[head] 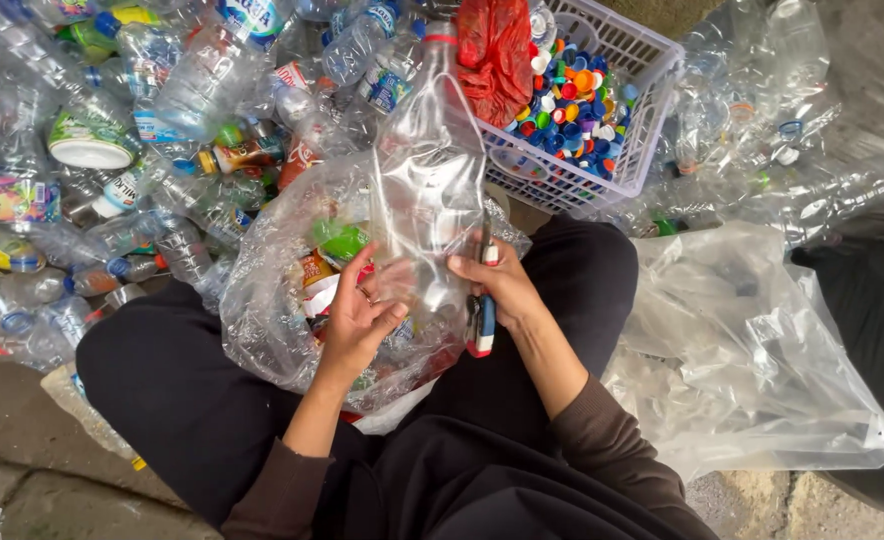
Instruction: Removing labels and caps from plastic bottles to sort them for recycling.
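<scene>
A: Centrally, what did the head view show?

B: A seated person in dark trousers held a large clear plastic bottle upright over the lap, its red neck ring pointing away from the body.

A: How did the left hand grip?

B: Its fingers were spread and curled against the lower left wall of the bottle, supporting it from the side.

A: And the right hand?

B: It pressed against the bottle's lower right wall while closed around a small cutter with a blue, white and red handle; the blade end lay against the plastic, though its exact contact could not be told.

A: What lay beneath?

B: An open clear bag between the knees, holding torn labels and scraps, just below the bottle's base.

A: And around?

B: A heap of empty bottles spread to the left and ahead. A white lattice basket stood beyond the right knee, filled with coloured bottle caps, with a red plastic bag at its near corner. A second clear bag lay on the ground to the right, well apart from both hands.
</scene>
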